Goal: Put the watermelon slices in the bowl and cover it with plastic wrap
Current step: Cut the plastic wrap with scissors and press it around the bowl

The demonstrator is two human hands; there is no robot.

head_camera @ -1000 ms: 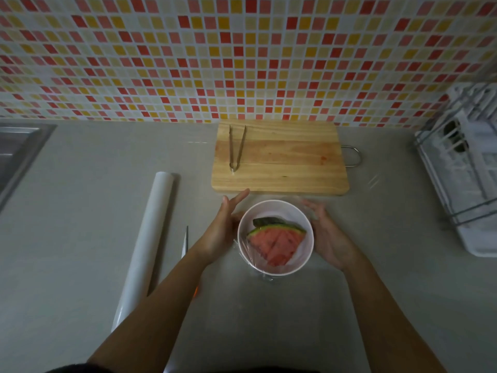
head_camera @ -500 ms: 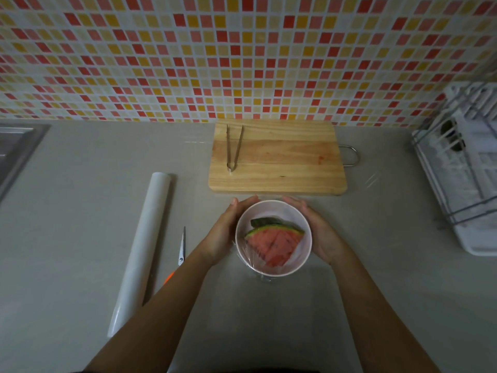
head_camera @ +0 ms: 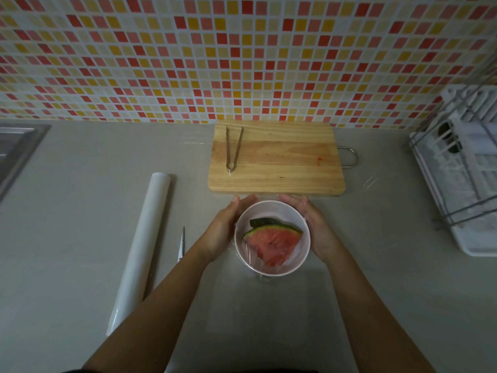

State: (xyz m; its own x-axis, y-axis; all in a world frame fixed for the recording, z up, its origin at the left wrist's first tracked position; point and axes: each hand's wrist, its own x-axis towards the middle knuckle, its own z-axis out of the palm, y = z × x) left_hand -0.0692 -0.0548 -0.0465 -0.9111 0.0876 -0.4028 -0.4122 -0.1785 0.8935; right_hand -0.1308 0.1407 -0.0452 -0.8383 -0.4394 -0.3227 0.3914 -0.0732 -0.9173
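**Clear wrap gets pressed down the bowl's sides**

Clear wrap (head_camera: 271,261) lies over the bowl (head_camera: 272,208), which sits mid-tabletop just before the board (head_camera: 277,157) with the slices (head_camera: 273,244) inside. Our left hand (head_camera: 222,232) and right hand (head_camera: 317,231) cup its sides, each grip curved open against the film-covered wall. We judge smoothing downward all round will seal it. The film's edges are hard to trace, and the lower slice shows only its rind.

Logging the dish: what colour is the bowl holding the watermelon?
Pale pink round bowl, seen in the head view.
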